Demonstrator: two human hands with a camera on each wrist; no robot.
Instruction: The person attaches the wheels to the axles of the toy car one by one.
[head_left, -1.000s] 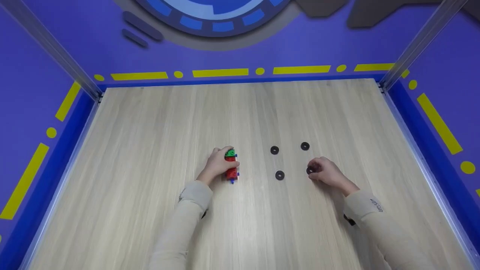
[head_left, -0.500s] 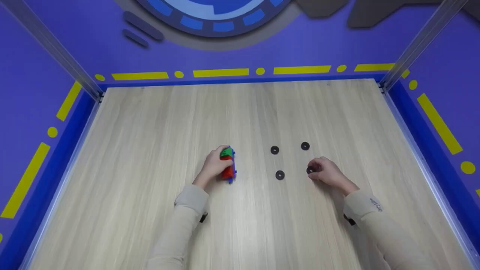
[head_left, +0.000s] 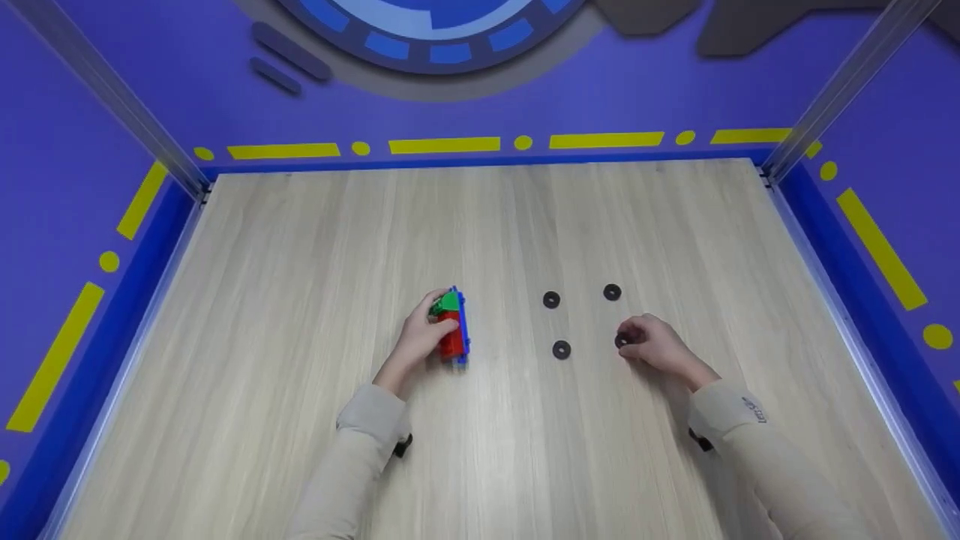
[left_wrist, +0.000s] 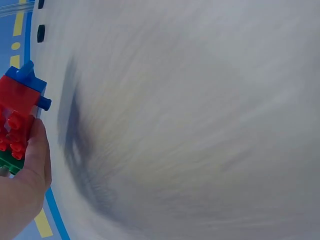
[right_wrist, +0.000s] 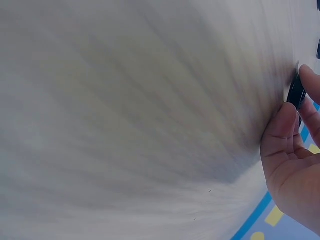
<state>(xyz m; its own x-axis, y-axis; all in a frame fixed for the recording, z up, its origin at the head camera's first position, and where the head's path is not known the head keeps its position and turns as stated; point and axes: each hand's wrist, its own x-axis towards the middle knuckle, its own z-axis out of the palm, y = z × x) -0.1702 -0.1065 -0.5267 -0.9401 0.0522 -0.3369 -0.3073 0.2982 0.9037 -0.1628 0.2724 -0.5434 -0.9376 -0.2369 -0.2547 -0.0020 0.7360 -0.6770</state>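
Note:
My left hand [head_left: 418,335] grips a toy block vehicle [head_left: 451,346] with a red body, a green block at its far end and a blue base. The vehicle is turned on its side, so the blue base faces right. Red studs and a short blue peg [left_wrist: 45,103] show in the left wrist view, with the thumb lying along the body. On the right, my right hand [head_left: 657,346] pinches a small black wheel [head_left: 622,340] between thumb and fingers, low over the table. The same wheel [right_wrist: 297,93] appears nearly edge-on in the right wrist view.
Three more black wheels lie flat between the hands and beyond: a near one [head_left: 561,349], a far-left one [head_left: 551,300] and a far-right one [head_left: 612,292]. The wooden table [head_left: 337,247] is bounded by purple walls [head_left: 480,112] at the back and both sides.
My left hand has drawn the vehicle slightly left and rolled it, so the blue base now shows along its right side. The right hand and the wheels have stayed in place.

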